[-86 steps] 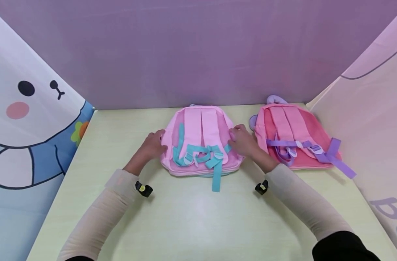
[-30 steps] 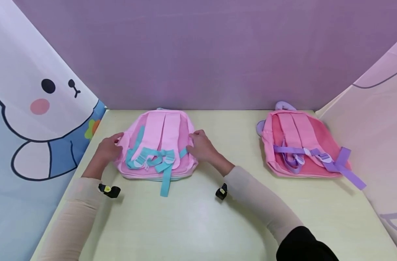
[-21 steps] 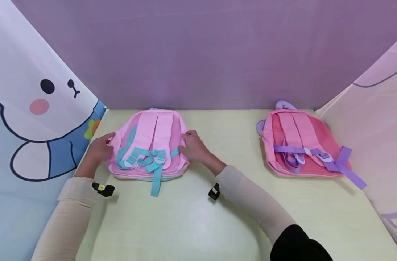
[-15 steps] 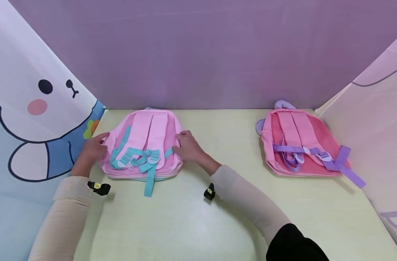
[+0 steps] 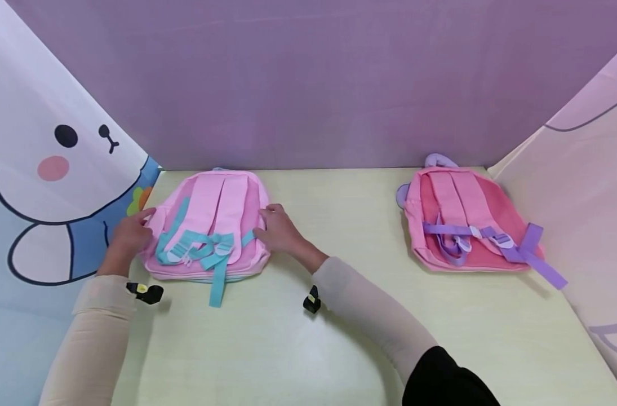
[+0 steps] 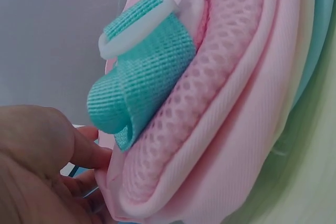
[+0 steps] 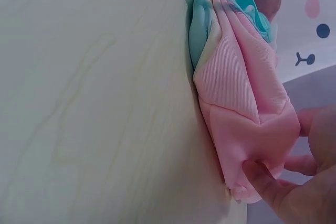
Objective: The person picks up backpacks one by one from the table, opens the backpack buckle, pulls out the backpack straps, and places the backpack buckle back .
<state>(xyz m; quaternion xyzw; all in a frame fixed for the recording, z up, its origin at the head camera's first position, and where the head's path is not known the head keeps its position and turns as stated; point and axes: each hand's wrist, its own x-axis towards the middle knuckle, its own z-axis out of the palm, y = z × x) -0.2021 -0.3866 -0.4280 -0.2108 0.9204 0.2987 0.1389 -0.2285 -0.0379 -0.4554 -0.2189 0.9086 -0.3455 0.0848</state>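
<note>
A light pink backpack (image 5: 207, 211) with teal straps lies strap side up at the left of the table, one loose teal strap end hanging toward the front. My left hand (image 5: 131, 234) grips its left side; in the left wrist view the thumb and fingers pinch the pink fabric (image 6: 220, 145) near a teal strap with a white buckle. On the opposite side my right hand (image 5: 280, 231) pinches the edge, thumb pressed into the pink side panel (image 7: 247, 140) in the right wrist view. The front of the backpack faces down and is hidden.
At the right, a darker pink backpack (image 5: 506, 208) with purple straps lies strap side up. The pale table (image 5: 359, 293) ends at a purple back panel (image 5: 308, 84). A printed cloth (image 5: 29, 169) with a cartoon face borders the left.
Both hands have moved the light pink backpack left, from the middle of the table to its left side, widening the gap to the darker backpack. Both grips stay the same.
</note>
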